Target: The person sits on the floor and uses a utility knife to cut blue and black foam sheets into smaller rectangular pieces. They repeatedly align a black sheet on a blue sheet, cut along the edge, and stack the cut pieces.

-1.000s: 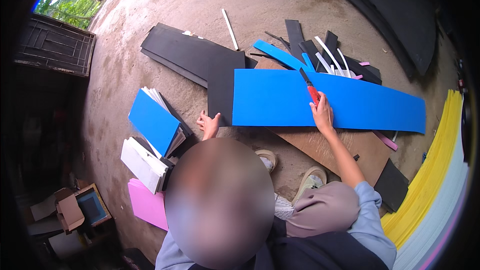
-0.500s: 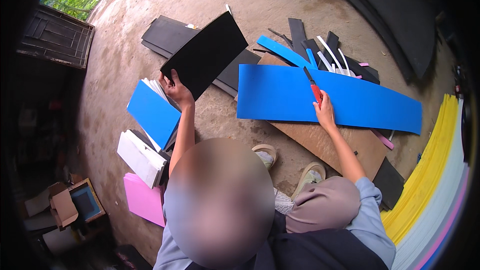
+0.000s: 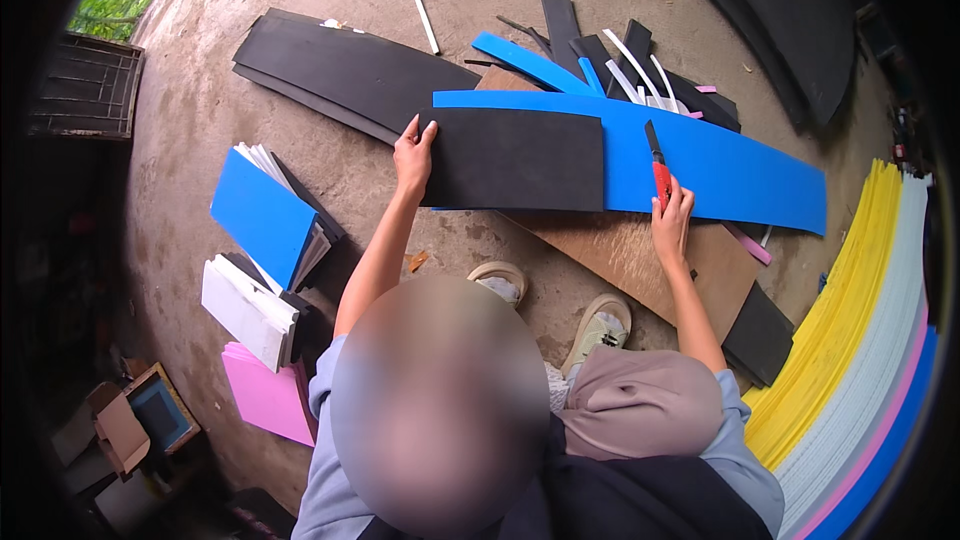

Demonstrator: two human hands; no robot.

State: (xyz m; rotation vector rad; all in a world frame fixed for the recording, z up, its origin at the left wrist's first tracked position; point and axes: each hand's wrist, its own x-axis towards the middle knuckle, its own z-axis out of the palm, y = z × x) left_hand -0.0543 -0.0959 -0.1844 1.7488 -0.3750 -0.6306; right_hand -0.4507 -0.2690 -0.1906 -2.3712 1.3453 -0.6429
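Hands (image 3: 411, 162) with black sheet (image 3: 515, 160) and red-handled knife (image 3: 660, 180) over blue sheet (image 3: 755, 175)

A workshop, partly open to the outdoors: greenery (image 3: 112, 0) shows beyond a rough concrete floor (image 3: 330, 175). Large yellow foam-like sheets (image 3: 830, 310) are stacked at right; rectangular panels (image 3: 260, 215) sit in piles at left; narrow offcuts (image 3: 561, 28) lie heaped by a wooden board (image 3: 690, 275); the person's right hand (image 3: 672, 225) holds a red-handled utility knife (image 3: 661, 182).

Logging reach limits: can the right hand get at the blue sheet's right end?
Probably yes: the right hand is at the near edge of the blue sheet, and the black piece overlaps only its left part. That hand holds a red-handled knife, which may hinder grasping.
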